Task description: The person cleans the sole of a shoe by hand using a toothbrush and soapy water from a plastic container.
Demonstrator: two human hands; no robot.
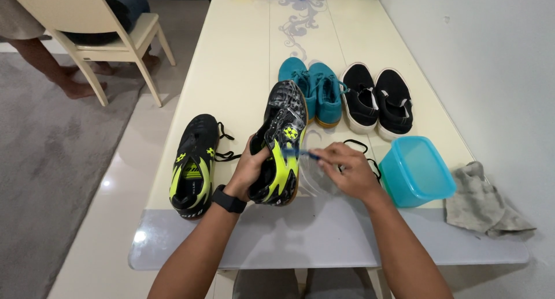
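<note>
My left hand [250, 167] grips a black and neon-yellow sports shoe [281, 137] by its side, holding it tilted above the table. My right hand [346, 169] pinches a small blue brush [305, 154] whose tip touches the shoe's upper. Under my right hand lies a clear plastic lid [315, 180]. The matching black and yellow shoe [195, 159] rests on the table to the left, its black laces loose.
A teal pair of shoes [312, 89] and a black slip-on pair [377, 99] stand further back on the cream table [237, 62]. A turquoise tub [415, 170] and a grey rag [484, 203] lie at right. A chair [92, 27] with a seated person stands at left.
</note>
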